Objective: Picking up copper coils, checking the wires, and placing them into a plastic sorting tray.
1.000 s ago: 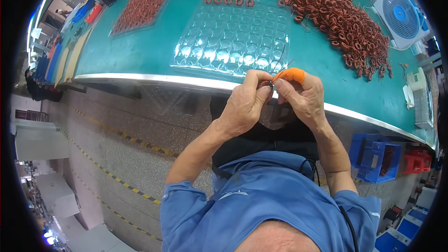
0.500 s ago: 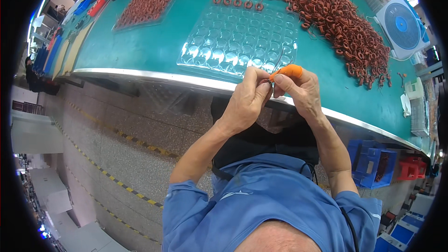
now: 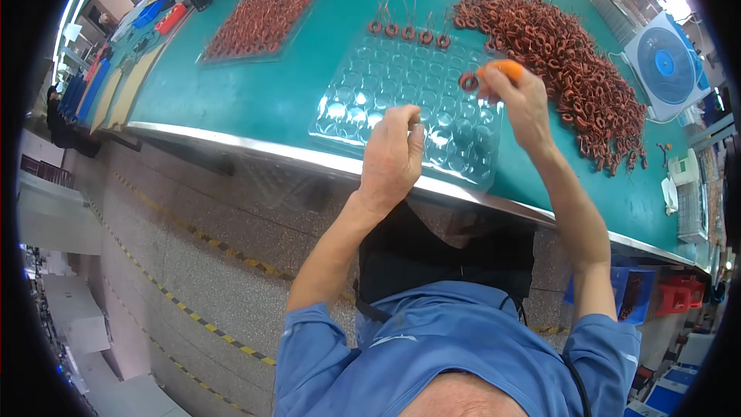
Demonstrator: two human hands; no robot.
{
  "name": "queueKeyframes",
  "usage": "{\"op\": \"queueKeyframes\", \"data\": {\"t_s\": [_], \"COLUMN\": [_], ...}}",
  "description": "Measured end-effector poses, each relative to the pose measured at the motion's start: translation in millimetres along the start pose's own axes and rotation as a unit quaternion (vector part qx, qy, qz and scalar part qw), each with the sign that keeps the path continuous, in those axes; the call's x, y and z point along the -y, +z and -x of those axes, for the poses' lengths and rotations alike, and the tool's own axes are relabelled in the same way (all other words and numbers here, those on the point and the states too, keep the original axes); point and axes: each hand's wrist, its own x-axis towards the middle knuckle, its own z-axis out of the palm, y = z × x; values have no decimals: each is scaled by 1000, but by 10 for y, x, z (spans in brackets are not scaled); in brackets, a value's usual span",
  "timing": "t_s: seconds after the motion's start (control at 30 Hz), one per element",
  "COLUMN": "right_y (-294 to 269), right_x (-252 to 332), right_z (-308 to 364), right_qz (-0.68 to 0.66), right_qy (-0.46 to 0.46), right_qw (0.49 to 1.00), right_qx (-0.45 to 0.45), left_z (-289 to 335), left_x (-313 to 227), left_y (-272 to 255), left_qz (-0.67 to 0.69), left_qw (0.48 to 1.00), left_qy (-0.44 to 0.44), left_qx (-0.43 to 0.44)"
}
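Observation:
A red-brown toroidal coil (image 3: 468, 81) is pinched in my right hand (image 3: 523, 104), raised over the right part of a clear plastic blister tray (image 3: 328, 125). An orange finger cover (image 3: 505, 69) sits on that hand's index finger. My left hand (image 3: 392, 156) is curled closed above the tray's front edge, thumb beside the index finger, and nothing shows in it. Along the tray's far edge stands a row of several coils (image 3: 409, 32), their wire leads pointing up. The tray's other round pockets that I can see hold no coils.
A large heap of coils (image 3: 571, 69) covers the green table's (image 3: 255, 100) right side. At the far left lies a tray packed with coils (image 3: 262, 22). A fan (image 3: 662, 63) stands at the right edge. Blue bins (image 3: 633, 293) and a red stool (image 3: 679, 295) are below the table.
My hands were together at the table's front edge with the coil between them. They have parted, and my right hand has carried the coil forward and right over the tray.

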Motion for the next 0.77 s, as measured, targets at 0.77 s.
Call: {"op": "queueKeyframes", "data": {"t_s": [0.77], "right_y": [-797], "right_x": [-620], "right_z": [-716], "right_qz": [601], "right_qy": [-238], "right_qw": [746], "right_qx": [161], "left_z": [-68], "left_x": [89], "left_y": [-199], "left_qz": [-57], "left_qw": [995], "left_qy": [-69], "left_qx": [-33]}}
